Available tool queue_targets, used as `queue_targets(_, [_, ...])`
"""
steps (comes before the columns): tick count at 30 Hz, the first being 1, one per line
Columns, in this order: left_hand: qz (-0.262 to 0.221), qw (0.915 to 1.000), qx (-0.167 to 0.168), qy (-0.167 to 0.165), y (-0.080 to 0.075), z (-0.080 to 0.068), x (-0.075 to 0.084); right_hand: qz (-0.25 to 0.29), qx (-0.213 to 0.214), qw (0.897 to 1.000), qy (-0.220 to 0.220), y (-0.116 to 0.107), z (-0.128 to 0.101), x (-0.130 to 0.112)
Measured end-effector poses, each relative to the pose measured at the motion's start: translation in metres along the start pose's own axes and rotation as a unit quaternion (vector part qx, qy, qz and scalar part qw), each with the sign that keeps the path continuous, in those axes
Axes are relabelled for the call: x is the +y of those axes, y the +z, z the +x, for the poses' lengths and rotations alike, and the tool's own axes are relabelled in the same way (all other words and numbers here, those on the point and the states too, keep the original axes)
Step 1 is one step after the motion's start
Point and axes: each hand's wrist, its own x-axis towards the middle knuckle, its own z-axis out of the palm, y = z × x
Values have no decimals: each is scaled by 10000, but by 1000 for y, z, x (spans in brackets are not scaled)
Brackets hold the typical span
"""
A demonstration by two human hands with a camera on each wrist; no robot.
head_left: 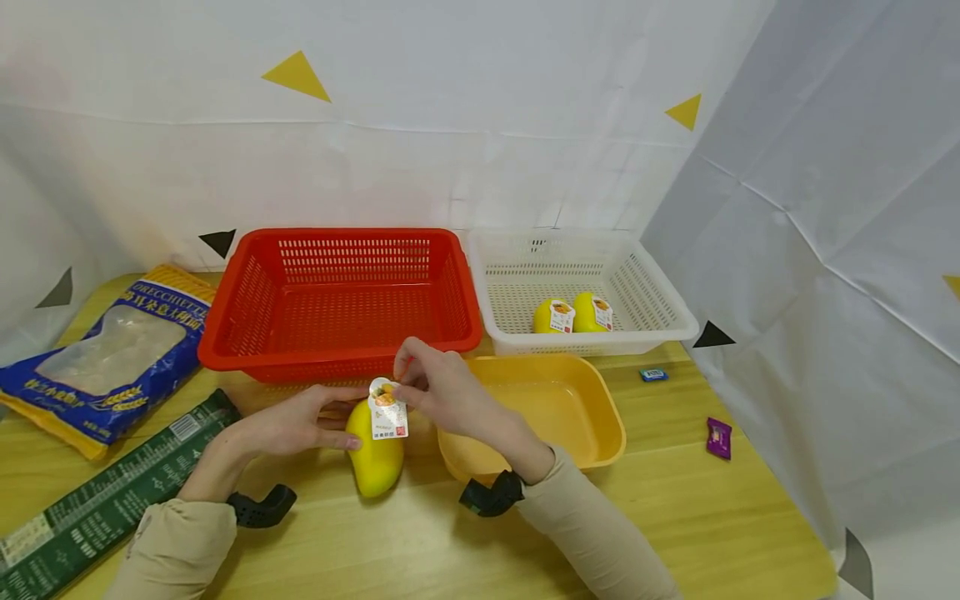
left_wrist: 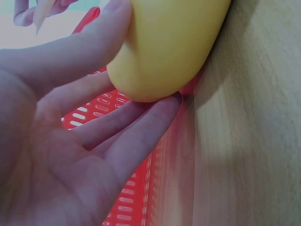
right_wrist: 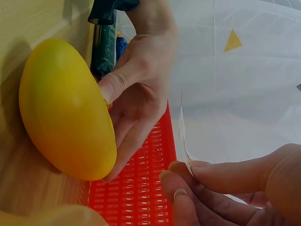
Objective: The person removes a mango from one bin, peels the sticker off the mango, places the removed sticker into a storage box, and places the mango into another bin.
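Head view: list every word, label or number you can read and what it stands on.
"ORECCHIETTE": blue pasta bag, top edge; last letters uncertain.
Chinese characters on that bag: too blurred to read.
Green package: barcode and small print, unreadable.
Tag on the mango, pinched by the right hand: unreadable.
Mango tags in the white basket: unreadable.

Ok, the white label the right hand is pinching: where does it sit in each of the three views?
Head: the label is low centre, against the top of the yellow mango, under the right hand.
Left wrist: only a pale sliver at the top-left corner that may be it; cannot tell.
Right wrist: seen edge-on, a thin strip right of centre above the pinching fingertips.
Shared landmark: the red basket.
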Motion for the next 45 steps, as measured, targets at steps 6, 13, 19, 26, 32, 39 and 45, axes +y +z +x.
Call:
queue_targets(6, [73, 9999, 55, -58, 0, -2, 2, -252, 11, 9995, -209, -3, 0, 1])
queue_targets(13, [-9, 10000, 35, -29, 1, -2, 3, -378, -57, 9992, -126, -8, 0, 4])
queue_targets(19, [-165, 9998, 6, -70, 2, 0, 3, -143, -297, 9994, 111, -17, -3, 3])
queue_targets(26, [98, 9999, 53, -33, 2, 0, 2, -389, -471, 9981, 10, -29, -2, 4])
queue_targets(32, [142, 9999, 65, -40, 2, 0, 4, -774, -612, 9951, 48, -40, -1, 10])
queue_targets(39, [124, 9998, 91, -102, 2, -1, 6, -735, -829, 9935, 266, -50, 1, 18])
queue_targets(45, [64, 9998, 73, -175, 2, 0, 7, -773, -977, 9912, 447, -56, -1, 21])
